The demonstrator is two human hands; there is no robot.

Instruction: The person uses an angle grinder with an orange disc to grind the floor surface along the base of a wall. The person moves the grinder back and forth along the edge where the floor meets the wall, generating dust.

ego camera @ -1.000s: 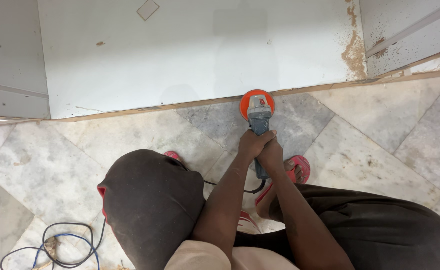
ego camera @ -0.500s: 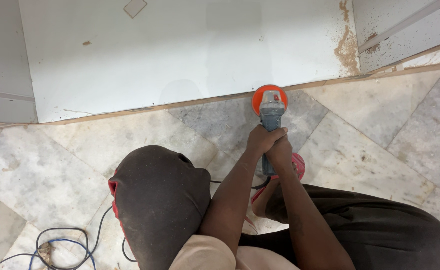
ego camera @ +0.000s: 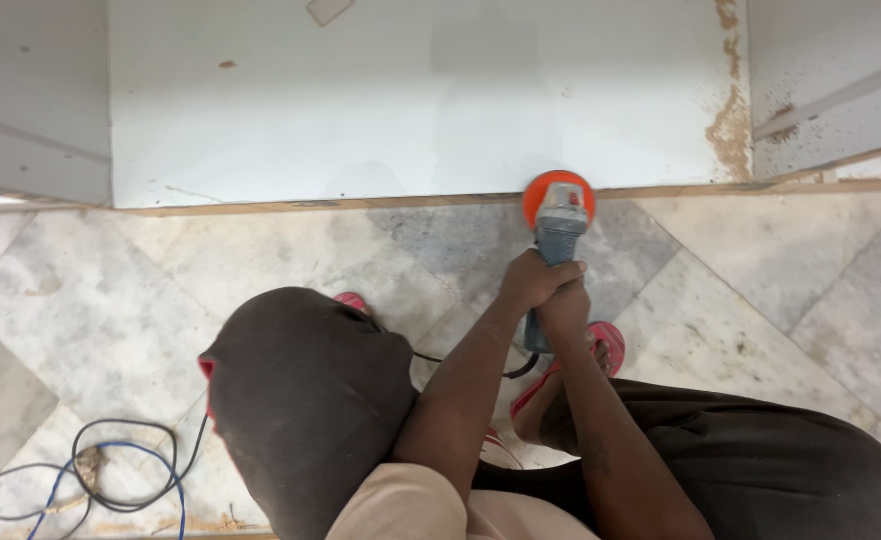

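A power sander (ego camera: pixel 561 232) with a grey body and an orange round pad (ego camera: pixel 557 190) rests on the marble floor. Its pad is against the thin wooden bottom edge (ego camera: pixel 361 204) of a large white board (ego camera: pixel 411 100). My left hand (ego camera: pixel 533 280) grips the tool's body from the left. My right hand (ego camera: pixel 567 308) is wrapped around the handle just behind the left hand, and the two hands touch. The rear of the tool is hidden by my hands. Its black cord (ego camera: pixel 521 370) runs back under my arms.
My knees in dark trousers (ego camera: pixel 311 400) fill the lower view, with red sandals (ego camera: pixel 607 345) on the grey-white marble tiles (ego camera: pixel 161 280). A loose coil of black and blue cable (ego camera: pixel 91 470) lies at lower left. Another pale panel (ego camera: pixel 841 90) leans at upper right, with sawdust beside it.
The sander slid a little to the right along the board's bottom edge, then slightly back. Both hands kept their hold and the view shifted somewhat.
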